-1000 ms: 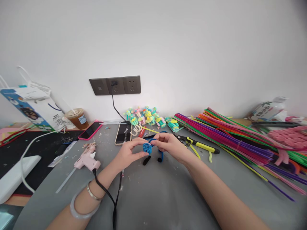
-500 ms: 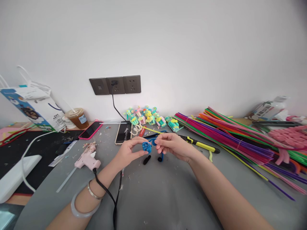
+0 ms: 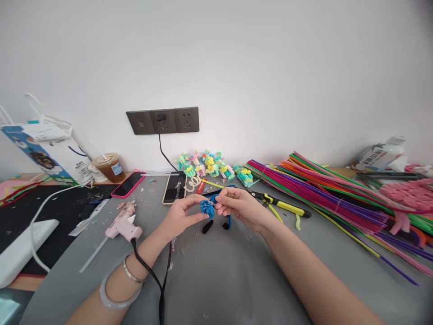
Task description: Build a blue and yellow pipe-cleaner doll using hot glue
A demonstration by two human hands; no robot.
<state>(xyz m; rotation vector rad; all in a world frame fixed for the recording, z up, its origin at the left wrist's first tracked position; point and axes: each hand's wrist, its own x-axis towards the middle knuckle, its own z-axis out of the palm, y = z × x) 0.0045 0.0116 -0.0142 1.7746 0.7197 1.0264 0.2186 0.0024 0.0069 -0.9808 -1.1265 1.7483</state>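
Note:
Between thumb and fingers, my left hand [image 3: 184, 213] pinches a small bundle of blue pipe cleaner [image 3: 207, 209], bent into tight folds. My right hand [image 3: 237, 204] is closed on a curled blue strand [image 3: 214, 198] just right of the bundle; whether the two are joined is hidden by the fingers. Below the hands lie a short black fuzzy piece [image 3: 207, 226] and a small black ball [image 3: 225, 226] with a blue strand beside it. Pliers with yellow and black handles [image 3: 287, 206] rest right of my right hand.
Left of my forearm lies a pink glue gun [image 3: 123, 227], its black cord crossing the table. Two phones [image 3: 174, 188], small colourful pipe-cleaner figures [image 3: 211, 164] and a drink cup [image 3: 110, 168] stand or lie further back. Bundled coloured pipe cleaners [image 3: 324, 203] spread over the right side.
My right hand has moved slightly left, bringing the blue strand closer to the bundle. The bundle has turned a little in my left hand, which stays in place.

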